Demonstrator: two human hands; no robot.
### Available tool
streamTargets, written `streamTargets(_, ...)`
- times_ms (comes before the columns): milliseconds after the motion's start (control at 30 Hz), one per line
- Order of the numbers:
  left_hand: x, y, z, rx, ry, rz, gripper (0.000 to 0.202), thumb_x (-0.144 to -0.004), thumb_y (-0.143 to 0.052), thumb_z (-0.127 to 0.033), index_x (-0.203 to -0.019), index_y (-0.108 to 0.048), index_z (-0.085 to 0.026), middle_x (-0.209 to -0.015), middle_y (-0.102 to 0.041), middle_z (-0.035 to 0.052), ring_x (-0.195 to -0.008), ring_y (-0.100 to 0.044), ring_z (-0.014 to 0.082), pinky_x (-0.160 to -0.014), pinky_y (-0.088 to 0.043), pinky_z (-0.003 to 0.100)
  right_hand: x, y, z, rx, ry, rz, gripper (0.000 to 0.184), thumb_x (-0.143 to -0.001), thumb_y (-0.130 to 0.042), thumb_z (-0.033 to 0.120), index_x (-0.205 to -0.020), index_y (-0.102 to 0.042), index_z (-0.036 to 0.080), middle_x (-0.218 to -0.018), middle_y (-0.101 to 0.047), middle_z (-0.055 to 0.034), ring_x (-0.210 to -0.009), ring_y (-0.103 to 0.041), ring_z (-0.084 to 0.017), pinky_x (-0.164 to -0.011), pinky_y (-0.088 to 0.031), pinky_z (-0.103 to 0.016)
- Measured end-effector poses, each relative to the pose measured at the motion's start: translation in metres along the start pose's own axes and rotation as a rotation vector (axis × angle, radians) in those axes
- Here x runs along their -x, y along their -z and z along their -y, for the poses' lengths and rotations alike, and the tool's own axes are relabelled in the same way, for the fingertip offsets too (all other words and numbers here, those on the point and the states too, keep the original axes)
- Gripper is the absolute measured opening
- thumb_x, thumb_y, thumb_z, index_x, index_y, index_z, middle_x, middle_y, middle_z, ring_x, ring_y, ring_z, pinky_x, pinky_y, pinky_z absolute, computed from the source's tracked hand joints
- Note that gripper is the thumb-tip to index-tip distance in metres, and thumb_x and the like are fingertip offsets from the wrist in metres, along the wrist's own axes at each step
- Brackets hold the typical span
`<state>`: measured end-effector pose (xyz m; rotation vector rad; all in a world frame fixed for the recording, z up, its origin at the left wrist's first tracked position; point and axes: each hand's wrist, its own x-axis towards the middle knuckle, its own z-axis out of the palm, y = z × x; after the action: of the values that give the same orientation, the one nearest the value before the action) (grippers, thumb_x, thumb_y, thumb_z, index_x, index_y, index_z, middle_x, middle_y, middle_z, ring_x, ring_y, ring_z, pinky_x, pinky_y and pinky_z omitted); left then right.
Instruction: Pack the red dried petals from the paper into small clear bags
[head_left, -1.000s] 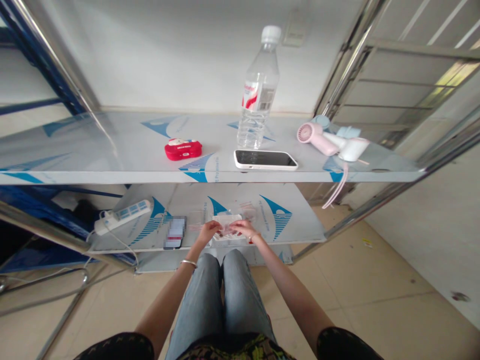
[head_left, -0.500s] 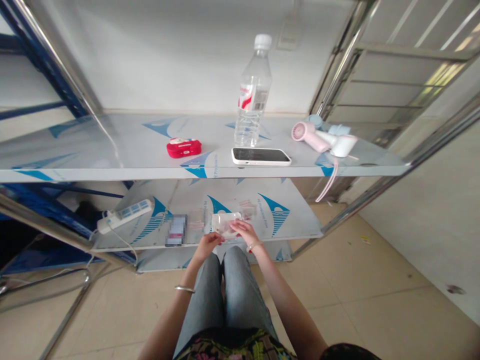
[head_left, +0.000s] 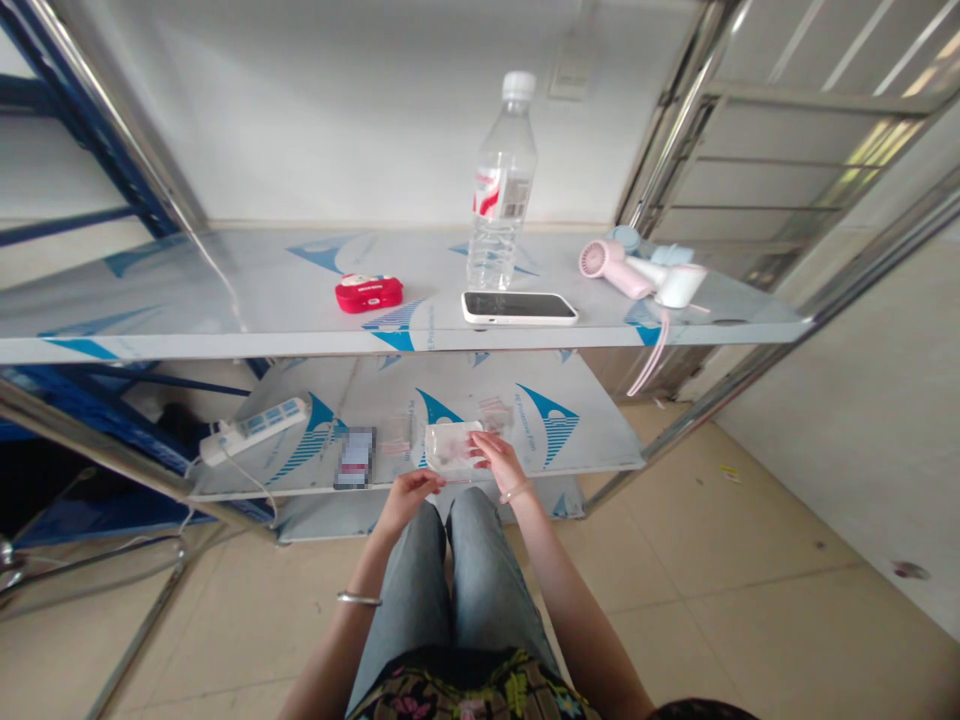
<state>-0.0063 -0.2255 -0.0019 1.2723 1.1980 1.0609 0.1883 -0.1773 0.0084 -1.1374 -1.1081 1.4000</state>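
Note:
A clear plastic packet or shallow tray (head_left: 448,447) lies on the lower shelf in front of me; its contents are too faint to tell. My right hand (head_left: 498,464) is at its right edge, fingers stretched out and apart, seemingly touching it. My left hand (head_left: 412,494) is closed in a pinch at the shelf's front edge, just left of and below the packet. Something thin and pale seems to run from its fingertips, too small to name. Small clear bags with pinkish marks lie either side, one clear bag (head_left: 395,436) on the left and another bag (head_left: 496,411) behind my right hand.
A phone (head_left: 355,458) and a white power strip (head_left: 255,430) are left on the lower shelf (head_left: 600,430). The upper shelf (head_left: 262,300) holds a red case (head_left: 369,293), a water bottle (head_left: 501,190), a white-edged phone (head_left: 519,308) and small handheld fans (head_left: 619,272).
My left hand has moved left and slightly down, away from the packet. My right hand has shifted slightly right, to the packet's right edge, with its fingers more spread.

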Motion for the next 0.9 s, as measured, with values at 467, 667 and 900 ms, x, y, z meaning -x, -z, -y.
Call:
streamTargets(467,0.001,0.003,-0.007,-0.027,-0.031,-0.019,0.024,-0.068,-0.067,-0.039,-0.07,-0.07,-0.015,-0.066,-0.068,0.0039,-0.066,-0.061,0.0157,-0.068,-0.046,0.026,0.017,0.011,-0.023,0.277,0.09,0.285,0.03,-0.073,-0.065,0.045,-0.083,-0.068,0.017,-0.087,-0.069,-0.0053,-0.085,-0.063,-0.019,-0.078,-0.048,-0.031)
streamTargets(667,0.003,0.005,-0.009,-0.066,-0.037,-0.027,0.026,-0.069,-0.065,-0.04,-0.071,-0.069,-0.015,-0.066,-0.068,0.0038,-0.065,-0.061,0.0158,-0.066,-0.045,0.025,0.018,0.007,-0.017,0.35,0.152,0.259,0.026,-0.077,-0.063,0.042,-0.083,-0.068,0.017,-0.087,-0.069,-0.0051,-0.086,-0.062,-0.019,-0.078,-0.047,-0.031)
streamTargets(900,0.001,0.001,-0.011,-0.062,-0.032,-0.006,0.029,-0.07,-0.064,-0.043,-0.072,-0.068,-0.015,-0.071,-0.069,0.0053,-0.067,-0.061,0.0164,-0.068,-0.046,0.026,0.022,0.003,-0.014,0.342,0.158,0.221,0.024,-0.077,-0.062,0.041,-0.082,-0.068,0.018,-0.086,-0.069,-0.0047,-0.086,-0.062,-0.019,-0.075,-0.047,-0.029)
